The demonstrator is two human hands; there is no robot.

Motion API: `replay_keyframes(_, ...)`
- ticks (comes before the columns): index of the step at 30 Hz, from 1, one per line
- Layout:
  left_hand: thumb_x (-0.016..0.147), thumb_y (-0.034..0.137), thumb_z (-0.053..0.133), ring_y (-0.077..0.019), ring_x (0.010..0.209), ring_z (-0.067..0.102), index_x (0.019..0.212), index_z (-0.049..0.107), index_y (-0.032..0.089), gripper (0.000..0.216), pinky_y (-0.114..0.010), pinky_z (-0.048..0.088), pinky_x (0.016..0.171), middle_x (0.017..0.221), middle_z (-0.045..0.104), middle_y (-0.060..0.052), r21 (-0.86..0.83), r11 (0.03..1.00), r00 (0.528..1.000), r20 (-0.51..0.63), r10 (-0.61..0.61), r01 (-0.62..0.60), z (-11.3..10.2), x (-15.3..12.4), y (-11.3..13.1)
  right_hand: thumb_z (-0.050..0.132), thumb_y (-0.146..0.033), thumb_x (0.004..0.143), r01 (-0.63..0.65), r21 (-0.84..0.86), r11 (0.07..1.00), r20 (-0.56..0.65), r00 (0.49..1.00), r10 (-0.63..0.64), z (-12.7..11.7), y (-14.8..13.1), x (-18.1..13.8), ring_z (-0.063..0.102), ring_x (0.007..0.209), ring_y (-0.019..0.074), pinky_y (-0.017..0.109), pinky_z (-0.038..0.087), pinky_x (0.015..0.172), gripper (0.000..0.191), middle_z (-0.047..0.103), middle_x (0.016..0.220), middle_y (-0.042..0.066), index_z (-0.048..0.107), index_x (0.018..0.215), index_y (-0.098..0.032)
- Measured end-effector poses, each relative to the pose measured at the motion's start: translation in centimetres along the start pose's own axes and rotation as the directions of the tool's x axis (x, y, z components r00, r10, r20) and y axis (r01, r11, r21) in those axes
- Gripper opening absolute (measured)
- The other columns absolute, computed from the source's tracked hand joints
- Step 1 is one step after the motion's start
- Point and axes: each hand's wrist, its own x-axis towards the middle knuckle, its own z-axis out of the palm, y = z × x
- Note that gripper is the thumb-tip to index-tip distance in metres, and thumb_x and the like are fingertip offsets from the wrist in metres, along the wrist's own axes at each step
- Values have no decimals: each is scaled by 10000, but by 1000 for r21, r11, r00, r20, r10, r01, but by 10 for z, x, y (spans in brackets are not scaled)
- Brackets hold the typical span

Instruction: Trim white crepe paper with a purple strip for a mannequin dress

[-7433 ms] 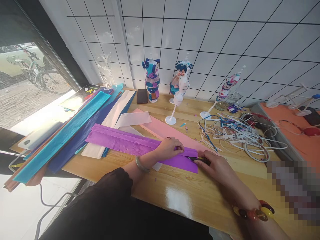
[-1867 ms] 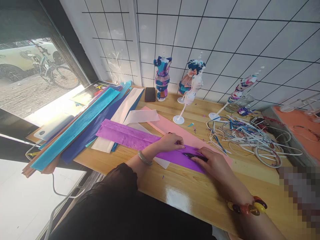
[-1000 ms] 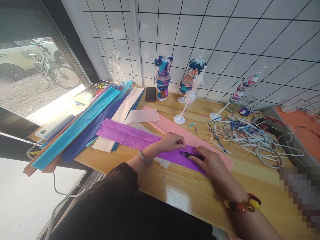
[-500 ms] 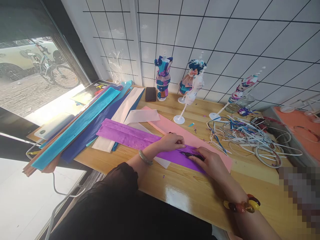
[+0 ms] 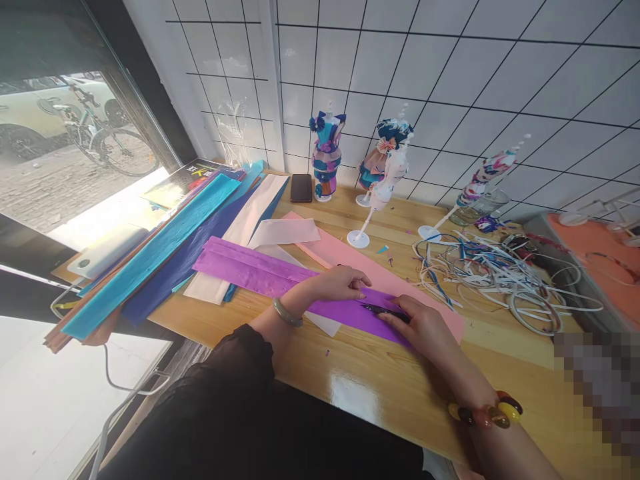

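Across the table lies a long strip of purple paper [image 5: 345,312], with pleats along its left part. My right hand [image 5: 419,323] rests over its right end, closed around small black scissors [image 5: 383,311] whose pointed tip lies on the paper and points left. My left hand [image 5: 341,283] is just left of that tip, over the strip's upper edge. Its thumb and fingertips are drawn together in a pinch; whatever is between them is too small to make out. Underneath the purple strip runs a pink paper sheet [image 5: 350,250].
Blue paper strips [image 5: 165,250] and a cream strip [image 5: 257,210] are piled at left. Small dressed mannequins [image 5: 327,157] stand along the tiled wall beside a phone [image 5: 301,188]. A tangle of narrow paper strips [image 5: 475,267] covers the right side, near an orange-topped box [image 5: 595,253].
My left fingertips have moved slightly left and come away from beside the scissors' tip. My right hand and the scissors have hardly moved.
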Motion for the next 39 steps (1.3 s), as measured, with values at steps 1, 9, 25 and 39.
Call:
replay_keyframes(1,766,278,591,-131,796,584,1060,596,169,313,-237,429,739,849,646,-18,4,1000,1000,1,7,-7,0,0,-1,496,-485,828,1,-3,1000,6,1000,-1,0,-1,0,631,824,218,321,483,690,315,670,929,66,610,946,-216)
replay_keyframes(9,770,254,574,-133,834,583,1073,586,188,310,-243,443,743,925,640,-28,-71,997,1000,-8,-27,27,1,0,-5,496,-486,824,27,-45,999,17,1000,-26,0,-4,8,631,770,205,304,474,636,307,669,875,51,618,912,-217)
replay_keyframes(25,763,240,577,-121,794,571,1058,598,168,304,-228,443,718,863,615,-24,-126,992,1000,24,-8,11,-4,-2,-1,547,-478,793,-106,49,993,73,992,103,-16,8,-7,629,872,242,350,497,720,384,676,1001,61,595,1084,-232)
replay_keyframes(39,798,244,552,-146,834,591,1029,638,159,261,-248,420,775,875,674,-37,136,990,999,27,22,-26,-3,-3,6,580,-578,687,-593,91,800,8,803,595,-48,59,-64,639,825,295,389,484,675,489,689,908,115,596,980,-188)
